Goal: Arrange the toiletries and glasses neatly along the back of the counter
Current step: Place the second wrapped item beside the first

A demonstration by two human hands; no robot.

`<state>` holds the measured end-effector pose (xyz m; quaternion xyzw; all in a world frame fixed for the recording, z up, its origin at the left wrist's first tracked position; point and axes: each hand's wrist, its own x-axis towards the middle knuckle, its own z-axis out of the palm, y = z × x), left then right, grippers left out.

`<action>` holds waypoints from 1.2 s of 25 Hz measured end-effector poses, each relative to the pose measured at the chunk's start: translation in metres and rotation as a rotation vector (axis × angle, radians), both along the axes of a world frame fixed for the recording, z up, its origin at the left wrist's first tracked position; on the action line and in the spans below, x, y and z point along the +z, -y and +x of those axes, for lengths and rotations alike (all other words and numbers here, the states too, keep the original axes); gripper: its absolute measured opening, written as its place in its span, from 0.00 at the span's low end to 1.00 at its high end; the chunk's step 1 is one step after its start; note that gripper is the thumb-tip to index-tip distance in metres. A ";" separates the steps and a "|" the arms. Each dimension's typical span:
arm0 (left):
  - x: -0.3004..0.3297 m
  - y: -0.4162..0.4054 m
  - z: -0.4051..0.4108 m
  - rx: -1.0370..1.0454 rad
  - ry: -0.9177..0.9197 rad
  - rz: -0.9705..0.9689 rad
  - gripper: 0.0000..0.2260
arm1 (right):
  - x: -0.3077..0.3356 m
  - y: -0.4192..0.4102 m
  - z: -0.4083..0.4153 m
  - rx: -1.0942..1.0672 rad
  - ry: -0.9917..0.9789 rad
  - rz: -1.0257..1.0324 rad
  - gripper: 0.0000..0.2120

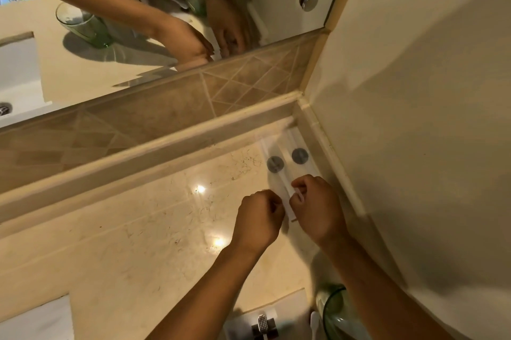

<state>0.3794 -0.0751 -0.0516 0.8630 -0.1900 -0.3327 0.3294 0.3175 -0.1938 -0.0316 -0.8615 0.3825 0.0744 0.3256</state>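
Under both hands (287,209), white packets (287,162), near ends hidden.

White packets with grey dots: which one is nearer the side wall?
The packet on the right, lying along the side wall in the corner. The other packet lies beside it, toward the open counter. Both hands grip their near ends.

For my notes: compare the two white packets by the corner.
The left packet lies further from the side wall; the right packet runs along it. The left hand pinches the near end of the left packet; the right hand pinches the right one. Both are white, flat and long, with a grey round mark, lying side by side.
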 end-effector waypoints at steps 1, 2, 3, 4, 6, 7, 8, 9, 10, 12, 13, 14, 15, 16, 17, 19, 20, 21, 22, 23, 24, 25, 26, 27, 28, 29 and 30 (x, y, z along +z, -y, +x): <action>-0.001 0.000 0.001 -0.030 0.068 0.010 0.06 | -0.001 0.000 0.001 0.043 -0.023 -0.041 0.12; -0.004 0.000 0.002 -0.053 0.142 0.016 0.06 | -0.002 0.000 0.001 0.079 -0.042 -0.071 0.12; -0.006 -0.001 0.004 -0.075 0.236 0.012 0.05 | -0.004 -0.001 0.001 0.110 -0.054 -0.096 0.13; -0.011 -0.003 0.007 -0.107 0.344 0.002 0.06 | -0.005 -0.002 0.000 0.134 -0.053 -0.127 0.14; -0.019 -0.005 0.017 -0.193 0.562 -0.013 0.10 | -0.005 -0.003 -0.003 0.170 -0.034 -0.190 0.16; -0.024 -0.005 0.025 -0.233 0.633 -0.012 0.14 | -0.004 -0.004 -0.003 0.198 -0.032 -0.213 0.17; -0.026 -0.003 0.033 -0.275 0.670 0.001 0.18 | -0.003 -0.005 -0.004 0.232 -0.043 -0.224 0.18; -0.026 -0.001 0.041 -0.323 0.680 0.027 0.20 | -0.001 -0.007 -0.005 0.270 -0.061 -0.221 0.19; -0.028 0.001 0.049 -0.384 0.675 0.064 0.21 | 0.001 -0.010 -0.005 0.310 -0.088 -0.213 0.21; -0.031 0.005 0.061 -0.495 0.641 0.136 0.22 | 0.004 -0.018 -0.004 0.398 -0.163 -0.191 0.24; -0.032 0.006 0.065 -0.526 0.625 0.166 0.22 | 0.004 -0.022 -0.005 0.421 -0.183 -0.166 0.24; -0.034 0.007 0.068 -0.543 0.618 0.197 0.23 | 0.002 -0.026 -0.005 0.409 -0.175 -0.123 0.23; -0.035 0.007 0.070 -0.552 0.619 0.227 0.24 | 0.000 -0.028 -0.005 0.372 -0.148 -0.067 0.22; -0.036 0.007 0.071 -0.551 0.625 0.244 0.24 | -0.003 -0.029 -0.005 0.329 -0.109 -0.023 0.20; -0.038 0.007 0.070 -0.546 0.633 0.251 0.24 | -0.006 -0.030 -0.005 0.305 -0.086 -0.005 0.19; -0.041 0.007 0.067 -0.525 0.646 0.252 0.25 | -0.010 -0.031 -0.005 0.288 -0.075 0.003 0.19; -0.042 0.008 0.066 -0.513 0.651 0.246 0.25 | -0.011 -0.031 -0.005 0.279 -0.064 0.004 0.19; -0.042 0.008 0.065 -0.504 0.651 0.241 0.25 | -0.012 -0.031 -0.006 0.277 -0.055 0.002 0.19; -0.042 0.008 0.065 -0.501 0.646 0.243 0.25 | -0.014 -0.031 -0.006 0.277 -0.048 0.002 0.19; -0.042 0.008 0.065 -0.501 0.640 0.249 0.25 | -0.014 -0.030 -0.007 0.280 -0.042 0.005 0.20; -0.042 0.008 0.066 -0.502 0.634 0.257 0.25 | -0.015 -0.030 -0.007 0.284 -0.040 0.006 0.20; -0.041 0.008 0.066 -0.505 0.632 0.263 0.25 | -0.015 -0.029 -0.007 0.288 -0.033 0.006 0.20; -0.041 0.008 0.067 -0.505 0.631 0.264 0.25 | -0.015 -0.029 -0.006 0.288 -0.025 0.010 0.20; -0.042 0.008 0.067 -0.503 0.630 0.260 0.25 | -0.015 -0.029 -0.006 0.286 -0.019 0.014 0.20; -0.042 0.009 0.066 -0.498 0.628 0.252 0.25 | -0.015 -0.028 -0.006 0.287 -0.018 0.016 0.20; -0.041 0.009 0.066 -0.492 0.623 0.247 0.24 | -0.015 -0.029 -0.007 0.289 -0.018 0.015 0.20; -0.041 0.009 0.066 -0.488 0.618 0.245 0.24 | -0.016 -0.029 -0.007 0.285 -0.016 0.013 0.20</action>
